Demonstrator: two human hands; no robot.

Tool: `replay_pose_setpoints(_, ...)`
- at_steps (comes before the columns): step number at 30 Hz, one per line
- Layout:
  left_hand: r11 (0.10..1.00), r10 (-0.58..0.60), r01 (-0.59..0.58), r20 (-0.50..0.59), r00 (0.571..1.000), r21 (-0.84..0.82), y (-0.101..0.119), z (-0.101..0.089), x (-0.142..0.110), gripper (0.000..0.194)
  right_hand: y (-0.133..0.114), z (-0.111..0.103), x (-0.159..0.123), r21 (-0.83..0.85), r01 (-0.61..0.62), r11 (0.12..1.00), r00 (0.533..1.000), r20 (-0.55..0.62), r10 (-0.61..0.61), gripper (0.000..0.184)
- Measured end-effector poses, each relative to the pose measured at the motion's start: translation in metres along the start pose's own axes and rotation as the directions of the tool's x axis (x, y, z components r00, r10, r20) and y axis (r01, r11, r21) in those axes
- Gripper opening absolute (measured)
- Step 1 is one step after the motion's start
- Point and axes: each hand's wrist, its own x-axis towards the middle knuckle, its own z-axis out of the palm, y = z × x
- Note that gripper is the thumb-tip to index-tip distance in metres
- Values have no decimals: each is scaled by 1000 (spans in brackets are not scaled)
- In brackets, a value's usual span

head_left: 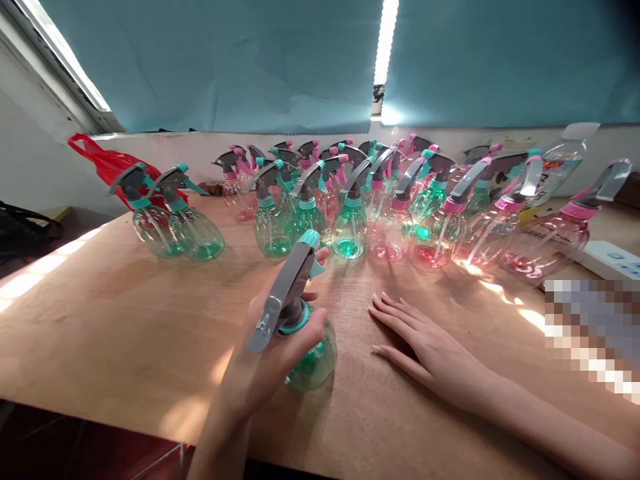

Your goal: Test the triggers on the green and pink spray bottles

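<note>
1. The left hand (280,353) is clamped round the neck of a green spray bottle (291,293), thumb on the near side, other fingertips showing beyond the grey head. Whether a finger presses the trigger, I cannot tell.

2. This bottle is over the near middle of the worktop (100,333), its turquoise nozzle aimed away from the person. Whether its base touches the wood is unclear.

3. Its head sits on its body, so it looks fully assembled; how tight the collar is cannot be judged.

4. The right hand (425,340) lies palm down on the worktop, holding nothing, its fingers slightly spread and the thumb well apart from them.

5. At the far left, a green-tinted bottle (156,230) and its close neighbour (203,233) stand side by side, apart from the main group, both with heads on. A red plastic bag (95,160) lies behind them.

6. Across the middle and right stands the large group, including a front green bottle (349,230) and a pink-collared bottle (435,237). Those seen clearly have heads too; the back rows overlap too much to count.

7. The two clusters suggest separate lots, with the held bottle placed in neither as yet. Which lot is finished and which waits, the view does not settle.
</note>
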Motion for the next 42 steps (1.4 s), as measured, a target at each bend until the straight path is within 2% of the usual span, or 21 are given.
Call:
replay_pose_setpoints(5, 999, 22, -23, -58, 998, -23, -4, 4, -3, 58, 0, -3, -4, -25, 13, 1000, 1000, 4, -13, 54)
replay_pose_setpoints(10, 999, -16, 15, -25, 1000, -39, 0, 2, -6, 59, -12, 3, -11, -127, -17, 992, 1000, 3, 17, 53)
replay_pose_setpoints(18, 999, -29, 28, -7, 1000, -17, 2, 1, -5, 58, -29, -2, -34, -212, -4, 977, 995, -96, -17, 53)
replay_pose_setpoints(24, 999, -45, 45, -11, 999, 16, 4, 1, -5, 57, -30, 2, -35, -171, -41, 984, 992, -126, 19, 55)
replay_pose_setpoints(32, 998, -60, 63, -98, 993, 31, 6, 6, -5, 44, -32, 2, -35, -143, -60, 988, 993, -108, 44, 53)
replay_pose_setpoints(38, 998, -58, 60, -81, 995, 18, 15, 8, -2, 37, -32, 1, -36, -106, -84, 991, 992, -100, 74, 54)
replay_pose_setpoints(42, 998, -61, 61, -69, 996, 7, 14, 7, -3, 39, -32, 1, -37, -81, -89, 993, 992, -94, 81, 53)
